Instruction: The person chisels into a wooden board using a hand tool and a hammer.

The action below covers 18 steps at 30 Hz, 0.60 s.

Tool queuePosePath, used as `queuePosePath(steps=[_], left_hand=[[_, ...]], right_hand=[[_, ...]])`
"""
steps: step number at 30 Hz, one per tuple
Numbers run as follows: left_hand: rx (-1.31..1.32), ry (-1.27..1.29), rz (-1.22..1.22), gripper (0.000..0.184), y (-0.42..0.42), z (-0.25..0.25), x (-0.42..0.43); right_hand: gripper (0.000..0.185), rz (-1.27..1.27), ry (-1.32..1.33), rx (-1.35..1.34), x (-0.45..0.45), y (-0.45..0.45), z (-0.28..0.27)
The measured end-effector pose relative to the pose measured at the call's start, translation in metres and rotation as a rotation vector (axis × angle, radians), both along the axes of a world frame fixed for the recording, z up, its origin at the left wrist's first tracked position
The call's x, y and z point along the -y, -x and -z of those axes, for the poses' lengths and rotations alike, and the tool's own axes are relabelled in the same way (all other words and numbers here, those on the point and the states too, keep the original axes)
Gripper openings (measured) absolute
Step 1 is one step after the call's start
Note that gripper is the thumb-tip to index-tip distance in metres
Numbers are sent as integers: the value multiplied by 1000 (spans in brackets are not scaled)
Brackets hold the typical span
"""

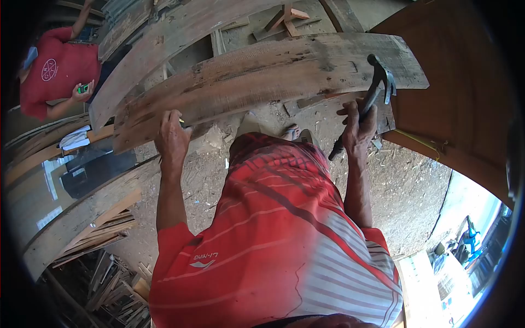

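A claw hammer (378, 82) is gripped by its dark handle in my right hand (360, 130). The hammer's head points up and away from me, over the right end of a worn wooden plank (246, 76). My left hand (173, 135) is closed at the plank's near edge, toward its left end. A small yellowish tip shows beside those fingers, too small to name. The plank lies across in front of me, its surface rough and stained.
At the upper left stands another person in a red shirt (68, 68), holding a green tape measure (83, 88). A second long board (180, 35) lies behind the plank. A large brown wooden panel (448, 82) rises on the right. Scrap wood (109, 279) is piled lower left.
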<state>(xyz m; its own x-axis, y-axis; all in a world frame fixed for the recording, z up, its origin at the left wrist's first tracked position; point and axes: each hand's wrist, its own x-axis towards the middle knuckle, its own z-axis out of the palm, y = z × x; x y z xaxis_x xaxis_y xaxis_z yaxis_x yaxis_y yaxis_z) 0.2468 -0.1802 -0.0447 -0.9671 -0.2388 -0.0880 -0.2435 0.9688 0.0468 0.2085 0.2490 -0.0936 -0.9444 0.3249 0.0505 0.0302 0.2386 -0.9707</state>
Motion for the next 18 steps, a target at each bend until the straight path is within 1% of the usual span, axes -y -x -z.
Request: queuePosePath(steps=[2,4,5,7,10,12,15,18], left_hand=[[61,-75,22,46,-3,19,4],[124,-181,65,47,4,25,6],[179,-293,49,47,15,25,12],[307,-524,2,47,45,5,8],[22,-467,217,51,105,18,17],[-2,-384,354,59,154,18,18],[492,-381,423,72,216,25,18],[774,-239,565,68,249,31,12]], right_hand=[[27,42,41,29,-5,-8,16],[28,70,60,72,-6,-13,26],[28,92,67,92,-6,-16,30],[27,156,73,127,0,-20,36],[27,240,137,110,13,-13,46],[31,284,207,118,19,-14,59],[34,358,209,79,33,-12,68],[34,392,204,87,48,-11,65]])
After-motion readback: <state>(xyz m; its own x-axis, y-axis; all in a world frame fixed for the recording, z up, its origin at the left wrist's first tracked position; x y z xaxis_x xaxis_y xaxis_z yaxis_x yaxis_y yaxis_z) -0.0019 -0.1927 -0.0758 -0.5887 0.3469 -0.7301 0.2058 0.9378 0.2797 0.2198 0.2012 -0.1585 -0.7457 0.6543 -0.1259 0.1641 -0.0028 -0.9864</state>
